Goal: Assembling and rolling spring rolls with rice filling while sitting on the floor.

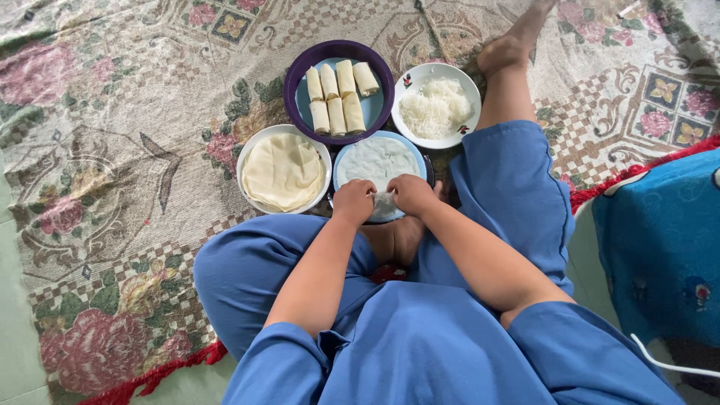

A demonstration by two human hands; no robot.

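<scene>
Between the two hands, a small white lump of filling (384, 202) is pinched on the near edge of a thin white wrapper sheet (379, 161). Left hand (354, 201) is curled into a loose fist, fingers tucked down onto the wrapper edge; right hand (412, 194) is curled likewise, fingertips pressed toward the left hand, the two almost touching. Exactly which fingers grip the wrapper cannot be told, since the knuckles hide them.

The wrapper is laid flat on a light blue plate (417, 157), directly beyond both hands. Just left of the left hand, a white bowl (249, 154) is seen with a stack of pale yellow round wrappers (283, 171) in it. Beyond the hands, further out, a purple bowl (334, 49) is set, holding seven finished pale rolls (337, 96) in two rows. Beyond and slightly right of the right hand, a white plate (469, 86) carries a heap of white vermicelli noodles (435, 109).

All dishes are set close together, rims touching or nearly so, on a floral patterned rug (120, 165) with red fringe. Blue trousers (510, 187) are worn by the seated person, knees spread to either side of the hands; a bare foot (504, 51) is stretched out past the noodle plate. Far right of the right hand, a blue cushion (660, 240) is seen.
</scene>
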